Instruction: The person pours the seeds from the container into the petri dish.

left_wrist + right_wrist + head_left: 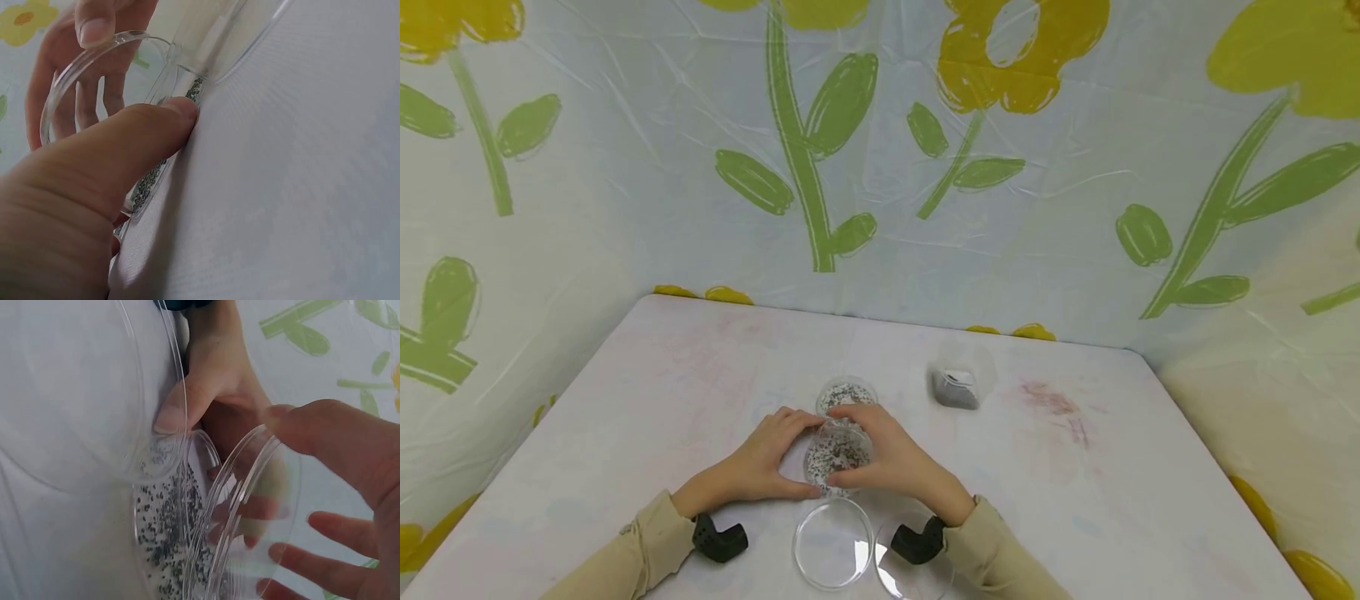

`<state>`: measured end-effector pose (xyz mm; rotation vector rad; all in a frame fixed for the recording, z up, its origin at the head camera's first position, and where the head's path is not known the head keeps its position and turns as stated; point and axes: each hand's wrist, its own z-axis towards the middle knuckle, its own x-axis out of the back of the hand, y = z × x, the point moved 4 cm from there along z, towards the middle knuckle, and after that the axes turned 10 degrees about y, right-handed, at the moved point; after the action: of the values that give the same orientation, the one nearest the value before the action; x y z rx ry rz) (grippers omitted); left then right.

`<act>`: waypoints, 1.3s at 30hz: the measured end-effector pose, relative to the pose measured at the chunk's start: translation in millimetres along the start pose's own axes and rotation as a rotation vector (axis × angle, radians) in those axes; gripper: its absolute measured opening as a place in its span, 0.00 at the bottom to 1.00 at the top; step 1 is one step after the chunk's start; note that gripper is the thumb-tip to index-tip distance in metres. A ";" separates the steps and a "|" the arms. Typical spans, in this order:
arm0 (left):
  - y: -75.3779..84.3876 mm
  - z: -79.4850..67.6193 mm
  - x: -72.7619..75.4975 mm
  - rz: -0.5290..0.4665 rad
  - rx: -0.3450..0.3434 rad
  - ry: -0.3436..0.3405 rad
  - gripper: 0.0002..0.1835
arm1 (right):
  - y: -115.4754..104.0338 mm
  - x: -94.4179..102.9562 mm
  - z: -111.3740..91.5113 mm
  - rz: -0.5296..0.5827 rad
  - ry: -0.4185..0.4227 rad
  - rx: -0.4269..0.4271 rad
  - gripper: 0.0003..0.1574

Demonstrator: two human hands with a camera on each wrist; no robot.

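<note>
A clear round petri dish (820, 460) with dark grains spread over a pale bottom lies on the table in front of me. My left hand (760, 462) holds it from the left side, thumb at its near edge and fingers at the far edge. Over it, my right hand (898, 458) grips a clear lid (240, 487) by the rim between thumb and fingers. That lid is tilted above the dish in the right wrist view. Just beyond stands a second grain-covered petri dish (846, 389), partly behind the right hand's fingers.
Two clear round dish pieces lie nearer me: one piece (833, 546) in the middle and another (917, 579) partly under the right wrist. A small clear bag (955, 387) with dark contents is at the back right. Flower-printed cloth (887, 167) hangs behind the table.
</note>
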<state>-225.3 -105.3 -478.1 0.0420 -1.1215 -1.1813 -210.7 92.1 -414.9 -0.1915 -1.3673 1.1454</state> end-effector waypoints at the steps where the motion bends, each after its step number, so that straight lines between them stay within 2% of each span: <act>1: -0.2 -0.2 0.5 -0.006 0.007 0.003 0.49 | -1.6 -1.0 1.1 -0.014 -0.007 -0.002 0.48; 5: 0.6 -0.6 2.4 -0.021 0.002 0.023 0.52 | -7.0 -6.0 5.0 -0.106 -0.039 0.021 0.50; 10: 0.6 -0.7 2.5 -0.014 0.023 0.014 0.55 | -12.0 -12.7 8.1 -0.222 -0.073 0.055 0.50; 16: 1.8 -0.3 2.6 0.001 0.024 0.009 0.55 | -13.3 -18.5 8.4 -0.291 -0.073 0.106 0.46; 22: 2.0 -0.3 2.3 0.006 0.002 0.013 0.54 | -11.4 -20.8 8.6 -0.360 -0.060 0.112 0.46; 28: 2.6 0.1 2.3 0.008 -0.049 0.029 0.52 | -10.8 -19.6 7.1 -0.351 -0.060 0.117 0.45; 32: 1.0 0.5 4.4 -0.013 -0.067 0.017 0.51 | -11.9 -15.2 6.8 -0.304 -0.072 0.115 0.41; 36: -2.5 -1.4 10.0 -0.079 -0.040 -0.012 0.50 | -14.2 -5.3 8.5 -0.247 -0.068 0.114 0.37; 39: -4.9 -7.5 15.5 -0.136 0.039 -0.037 0.49 | -16.0 7.7 10.1 -0.197 -0.034 0.105 0.36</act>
<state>-224.4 -122.8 -474.3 0.1284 -1.1895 -1.2854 -212.2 84.8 -395.8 0.0378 -1.3202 1.0558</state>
